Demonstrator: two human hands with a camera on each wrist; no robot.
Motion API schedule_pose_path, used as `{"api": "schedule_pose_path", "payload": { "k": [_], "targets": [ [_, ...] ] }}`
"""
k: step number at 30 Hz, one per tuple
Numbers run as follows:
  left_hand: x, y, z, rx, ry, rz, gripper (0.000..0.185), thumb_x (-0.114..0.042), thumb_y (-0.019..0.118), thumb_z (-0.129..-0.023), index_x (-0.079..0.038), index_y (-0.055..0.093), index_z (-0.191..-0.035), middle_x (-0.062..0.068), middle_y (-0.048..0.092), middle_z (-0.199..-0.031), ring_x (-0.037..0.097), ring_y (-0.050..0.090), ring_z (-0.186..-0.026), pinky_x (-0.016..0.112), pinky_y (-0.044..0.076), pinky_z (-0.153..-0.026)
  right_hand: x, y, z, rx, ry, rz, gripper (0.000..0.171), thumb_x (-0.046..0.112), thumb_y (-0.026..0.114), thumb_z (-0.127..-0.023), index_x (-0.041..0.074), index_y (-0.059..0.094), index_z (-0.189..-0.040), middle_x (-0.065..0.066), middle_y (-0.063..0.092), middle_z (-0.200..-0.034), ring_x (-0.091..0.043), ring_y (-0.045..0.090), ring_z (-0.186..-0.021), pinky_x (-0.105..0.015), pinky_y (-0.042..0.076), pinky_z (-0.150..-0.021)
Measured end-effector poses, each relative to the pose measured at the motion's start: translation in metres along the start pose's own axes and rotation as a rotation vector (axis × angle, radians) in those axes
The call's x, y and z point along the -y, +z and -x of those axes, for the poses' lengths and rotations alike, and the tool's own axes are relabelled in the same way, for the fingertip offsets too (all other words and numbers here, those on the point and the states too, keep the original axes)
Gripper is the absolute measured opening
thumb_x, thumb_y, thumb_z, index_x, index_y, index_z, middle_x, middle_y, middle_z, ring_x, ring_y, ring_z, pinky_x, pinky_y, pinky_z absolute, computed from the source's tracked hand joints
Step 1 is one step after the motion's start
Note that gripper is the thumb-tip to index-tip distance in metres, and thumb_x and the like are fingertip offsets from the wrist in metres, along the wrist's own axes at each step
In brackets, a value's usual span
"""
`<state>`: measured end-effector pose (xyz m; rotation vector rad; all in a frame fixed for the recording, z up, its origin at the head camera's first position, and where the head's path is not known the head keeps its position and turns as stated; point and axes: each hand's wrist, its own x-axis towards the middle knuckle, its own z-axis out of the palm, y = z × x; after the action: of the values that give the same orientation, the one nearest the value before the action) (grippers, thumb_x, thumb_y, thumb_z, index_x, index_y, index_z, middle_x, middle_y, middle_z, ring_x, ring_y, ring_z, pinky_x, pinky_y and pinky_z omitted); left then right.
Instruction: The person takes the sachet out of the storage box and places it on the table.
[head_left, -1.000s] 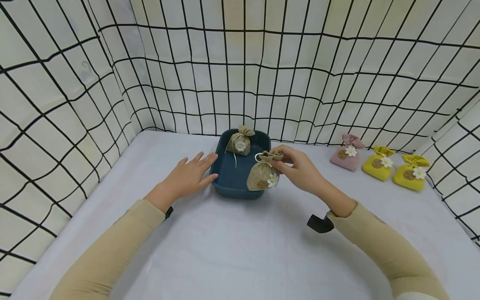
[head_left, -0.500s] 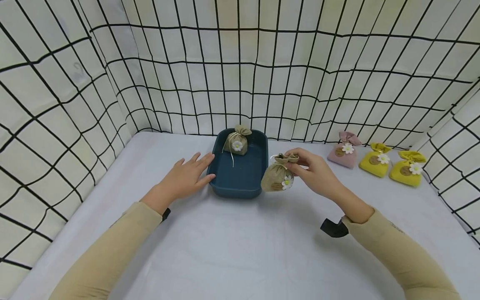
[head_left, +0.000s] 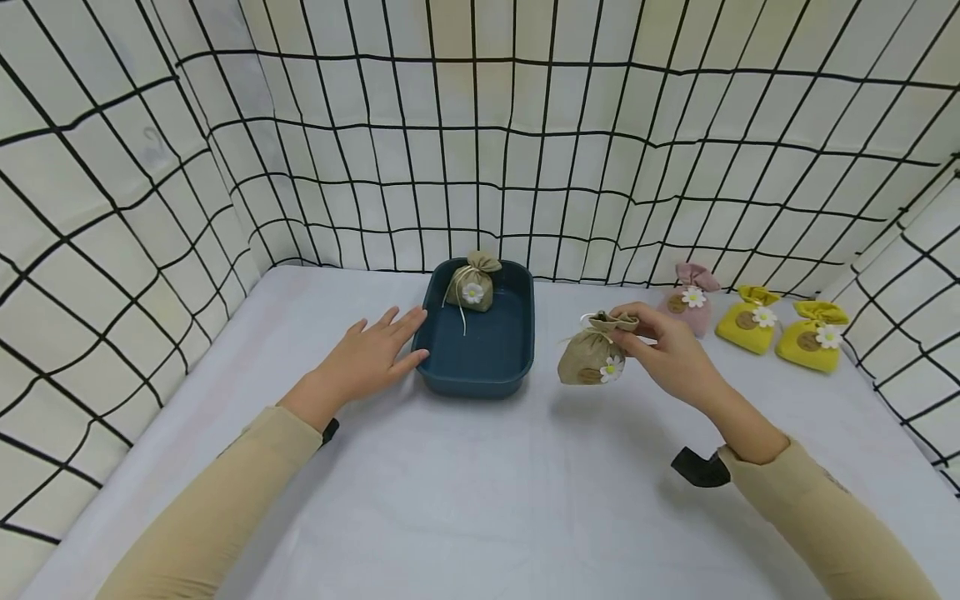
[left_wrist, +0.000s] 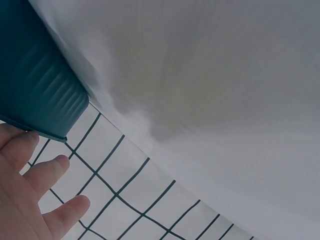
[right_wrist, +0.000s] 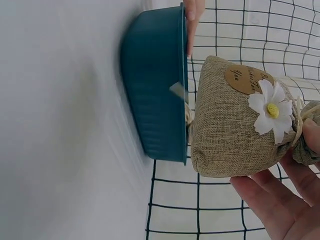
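My right hand (head_left: 667,350) pinches the gathered neck of a beige drawstring pouch (head_left: 588,357) and holds it above the table, right of the teal basin (head_left: 472,387). In the right wrist view the pouch (right_wrist: 235,120) shows coarse woven cloth, a white daisy and a round brown label. My left hand (head_left: 371,354) has its fingers spread, with the fingertips on the basin's left rim. The left wrist view shows those fingers (left_wrist: 47,172) at the basin's rim (left_wrist: 35,131). A second beige pouch (head_left: 471,287) sits inside the basin at its far end.
To the right, near the back edge, lie a pink pouch (head_left: 688,302) and two yellow pouches (head_left: 748,321), each with a white daisy. White cloth walls with a black grid (head_left: 495,150) stand behind and at both sides. A white cloth (head_left: 465,500) covers the table.
The right hand has carried the beige pouch rightward, from over the basin's right rim to beside the basin. The left hand stays at the left rim. The view has shifted slightly.
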<state>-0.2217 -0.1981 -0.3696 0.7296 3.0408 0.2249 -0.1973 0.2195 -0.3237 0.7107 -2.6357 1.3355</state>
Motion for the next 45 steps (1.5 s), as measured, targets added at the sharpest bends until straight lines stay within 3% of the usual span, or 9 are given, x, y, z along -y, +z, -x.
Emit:
{"api": "schedule_pose_path", "payload": {
  "k": [8, 15, 19, 22, 24, 34, 45],
  "targets": [
    [-0.001, -0.001, -0.001, -0.002, 0.003, 0.003, 0.069, -0.046, 0.046, -0.109, -0.008, 0.026, -0.164, 0.011, 0.028, -0.167, 0.042, 0.024, -0.152, 0.070, 0.021, -0.115, -0.002, -0.018, 0.014, -0.038, 0.034, 0.027, 0.023, -0.002, 0.059, -0.103, -0.006, 0.062, -0.126, -0.020, 0.064, -0.118, -0.038, 0.066, -0.107, -0.015, 0.055, -0.079],
    [0.000, 0.000, -0.002, -0.001, 0.002, 0.001, 0.070, -0.047, 0.046, -0.109, -0.008, 0.026, -0.164, 0.011, 0.027, -0.167, 0.041, 0.024, -0.152, 0.070, 0.021, -0.115, -0.009, -0.032, 0.022, -0.042, 0.093, 0.057, 0.026, 0.005, 0.056, -0.106, -0.004, 0.059, -0.131, -0.020, 0.059, -0.127, -0.038, 0.062, -0.114, -0.012, 0.053, -0.079],
    [0.001, 0.001, -0.002, -0.002, 0.006, 0.008, 0.071, -0.047, 0.047, -0.109, -0.008, 0.026, -0.164, 0.011, 0.028, -0.167, 0.042, 0.024, -0.151, 0.070, 0.022, -0.115, -0.014, -0.041, 0.027, -0.067, 0.088, 0.102, 0.028, 0.004, 0.057, -0.105, -0.003, 0.059, -0.132, -0.021, 0.061, -0.128, -0.014, 0.065, -0.109, -0.010, 0.051, -0.078],
    [0.000, 0.000, -0.002, 0.002, 0.005, 0.010, 0.071, -0.048, 0.047, -0.108, -0.009, 0.026, -0.164, 0.011, 0.028, -0.167, 0.041, 0.024, -0.151, 0.070, 0.022, -0.115, -0.019, -0.047, 0.030, -0.088, 0.062, 0.121, 0.027, 0.001, 0.057, -0.104, -0.004, 0.060, -0.131, -0.023, 0.064, -0.124, 0.009, 0.059, -0.101, -0.009, 0.051, -0.076],
    [0.000, 0.000, -0.003, 0.007, 0.002, 0.012, 0.071, -0.048, 0.047, -0.108, -0.009, 0.026, -0.164, 0.010, 0.028, -0.167, 0.041, 0.024, -0.152, 0.070, 0.022, -0.115, -0.023, -0.052, 0.031, -0.090, 0.055, 0.113, 0.027, -0.001, 0.056, -0.104, -0.006, 0.059, -0.130, -0.023, 0.063, -0.123, 0.016, 0.055, -0.099, -0.009, 0.052, -0.076],
    [0.000, 0.000, -0.001, 0.009, -0.004, 0.010, 0.071, -0.048, 0.047, -0.108, -0.009, 0.026, -0.164, 0.011, 0.027, -0.167, 0.041, 0.024, -0.152, 0.070, 0.022, -0.115, -0.042, -0.068, 0.037, -0.104, 0.083, 0.127, 0.029, -0.005, 0.055, -0.103, -0.011, 0.057, -0.132, -0.030, 0.064, -0.120, 0.015, 0.057, -0.091, -0.011, 0.054, -0.073],
    [0.000, -0.001, -0.002, 0.020, -0.017, 0.013, 0.071, -0.048, 0.047, -0.108, -0.009, 0.026, -0.164, 0.010, 0.027, -0.167, 0.040, 0.024, -0.152, 0.070, 0.023, -0.115, -0.060, -0.078, 0.043, -0.077, 0.133, 0.128, 0.027, 0.002, 0.055, -0.105, -0.010, 0.057, -0.130, -0.025, 0.063, -0.119, 0.013, 0.058, -0.092, -0.014, 0.056, -0.074]
  ]
}}
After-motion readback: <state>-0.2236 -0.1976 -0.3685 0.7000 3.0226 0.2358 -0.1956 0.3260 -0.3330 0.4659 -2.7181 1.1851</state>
